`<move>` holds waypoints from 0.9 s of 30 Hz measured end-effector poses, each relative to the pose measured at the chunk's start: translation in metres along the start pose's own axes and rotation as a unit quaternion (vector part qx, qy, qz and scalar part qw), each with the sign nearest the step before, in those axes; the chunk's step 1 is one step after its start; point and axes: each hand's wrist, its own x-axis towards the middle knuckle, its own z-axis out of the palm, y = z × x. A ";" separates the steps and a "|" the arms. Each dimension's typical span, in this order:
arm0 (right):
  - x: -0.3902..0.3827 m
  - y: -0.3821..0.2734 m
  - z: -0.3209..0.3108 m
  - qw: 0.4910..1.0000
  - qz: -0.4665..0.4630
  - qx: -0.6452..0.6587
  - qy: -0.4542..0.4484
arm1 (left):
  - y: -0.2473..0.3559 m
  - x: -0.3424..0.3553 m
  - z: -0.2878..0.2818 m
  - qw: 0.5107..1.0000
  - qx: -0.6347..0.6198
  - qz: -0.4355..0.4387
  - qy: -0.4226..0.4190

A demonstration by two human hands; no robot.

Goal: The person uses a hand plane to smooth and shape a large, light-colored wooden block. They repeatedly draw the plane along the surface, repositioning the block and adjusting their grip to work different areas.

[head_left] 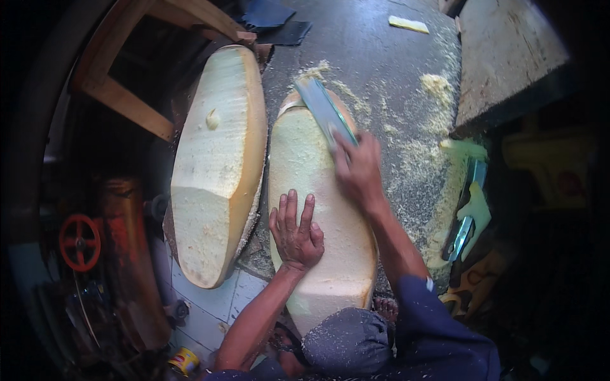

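A long pale foam block shaped like a motorcycle seat [337, 254] lies lengthwise in front of me, its near end by my knee. My left hand [297, 235] lies on the foam's left half, palm down with fingers apart, holding nothing. My right hand [358, 166] grips a long, flat, blue-grey strip with a greenish edge [324, 109]. The strip slants across the foam's far end, slightly smeared by motion, so I cannot tell whether it is a blade or a sanding board. A second seat-shaped foam [213, 146], with a small dent on top, lies to the left.
Foam crumbs [438, 89] litter the dark floor at the right. A wooden frame [127, 105] stands far left, above a red valve wheel [80, 242] and a rusty cylinder [130, 247]. At right are a wooden board [508, 57] and a green-handled tool [473, 213]. A yellow can [184, 360] stands lower left.
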 end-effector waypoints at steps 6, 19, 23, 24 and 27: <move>-0.089 0.001 -0.017 1.000 0.010 0.000 0.009 | 0.002 -0.001 0.006 1.000 0.012 -0.001 0.014; -0.109 0.000 -0.037 0.999 0.034 -0.031 -0.010 | 0.006 -0.001 0.006 1.000 0.020 -0.010 -0.015; 0.011 -0.008 0.015 0.996 -0.056 0.018 0.062 | 0.002 0.001 0.001 1.000 0.008 -0.007 -0.005; 0.001 -0.012 0.013 0.997 -0.042 0.028 0.057 | 0.001 0.002 0.000 1.000 0.004 -0.003 0.004; -0.047 0.001 -0.007 0.998 -0.027 -0.027 0.052 | -0.001 0.002 0.001 1.000 0.003 0.003 -0.005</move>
